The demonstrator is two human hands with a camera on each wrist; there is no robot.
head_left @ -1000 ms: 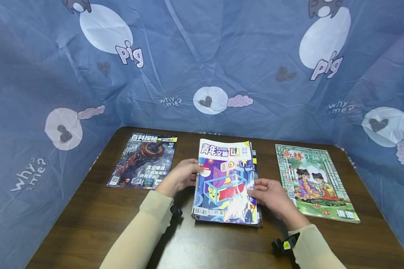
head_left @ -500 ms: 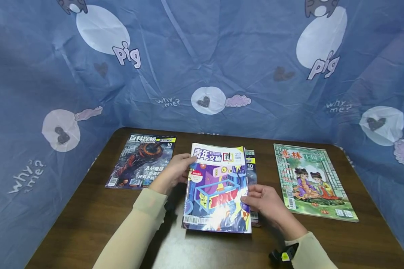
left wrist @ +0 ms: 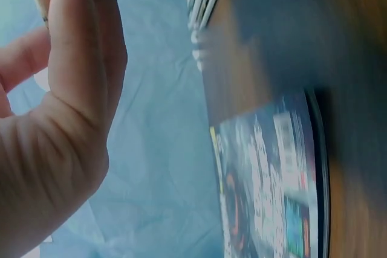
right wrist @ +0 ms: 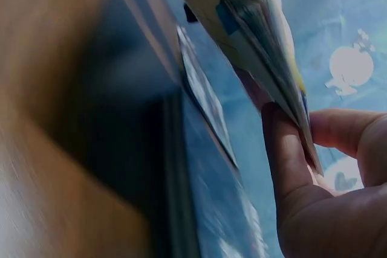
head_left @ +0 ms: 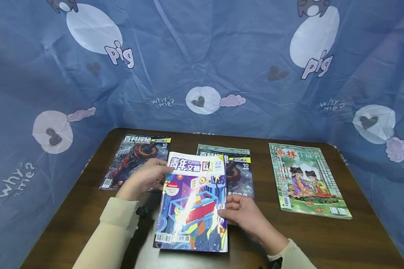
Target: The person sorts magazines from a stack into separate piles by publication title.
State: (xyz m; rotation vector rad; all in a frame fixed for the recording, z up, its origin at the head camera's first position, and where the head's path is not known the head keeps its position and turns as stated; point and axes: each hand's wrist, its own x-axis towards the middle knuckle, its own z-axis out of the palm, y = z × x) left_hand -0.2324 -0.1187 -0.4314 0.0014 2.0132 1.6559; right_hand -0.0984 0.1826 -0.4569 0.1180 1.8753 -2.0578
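Note:
Both hands hold a purple magazine (head_left: pixel 192 203) with a white title band, raised off the table in the head view. My left hand (head_left: pixel 148 177) grips its left edge near the top, thumb on the cover. On the lower right edge, my right hand (head_left: pixel 244 218) pinches it. The right wrist view shows the magazine's page edges (right wrist: pixel 266 46) between thumb and fingers. Partly covered behind it lies a stack topped by a dark space magazine (head_left: pixel 239 177), with a green magazine edge (head_left: pixel 223 147) peeking out underneath.
Another dark space magazine (head_left: pixel 134 158) lies at the table's back left, partly behind my left hand. A green magazine with two cartoon figures (head_left: pixel 309 186) lies at the right. A blue patterned cloth (head_left: pixel 175 45) hangs behind the brown table (head_left: pixel 309 239).
Both hands have lifted the purple magazine from the stack and carried it left and nearer. More of the dark magazine and the green edge beneath it now shows.

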